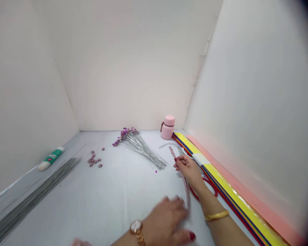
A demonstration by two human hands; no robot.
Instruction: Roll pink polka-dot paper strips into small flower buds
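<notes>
The right hand [187,169], at the upper right of the view, is nearly closed, its thumb and fingers pinching a narrow pink strip with darker flecks [184,182]. The strip rises a short way above the fingers and runs down toward the left hand [166,218], which lies low in the view, palm down, with its fingers loosely curved and spread. This hand is blurred, so it is hard to tell whether it grips the strip's lower end or only touches it. Both arms enter from the bottom edge and are cut off there. The right wrist wears a slim gold bangle [217,215], the left a rose-gold wristwatch [136,228], and the nails are painted red. A pale, blurred shape [79,243] at the bottom edge is too cut off to identify. On the white work surface [113,191] ahead lies a fan of silver wire stems tipped with purple beads [140,150]. To its left are small mauve beads [93,159], a green-and-white tube [51,158] and a long bundle of grey wires [28,198]. A pink lidded bottle with a brown strap [167,127] stands in the far corner. Long yellow, blue and red strips [236,194] and a salmon-pink strip [254,201] run along the right wall.
</notes>
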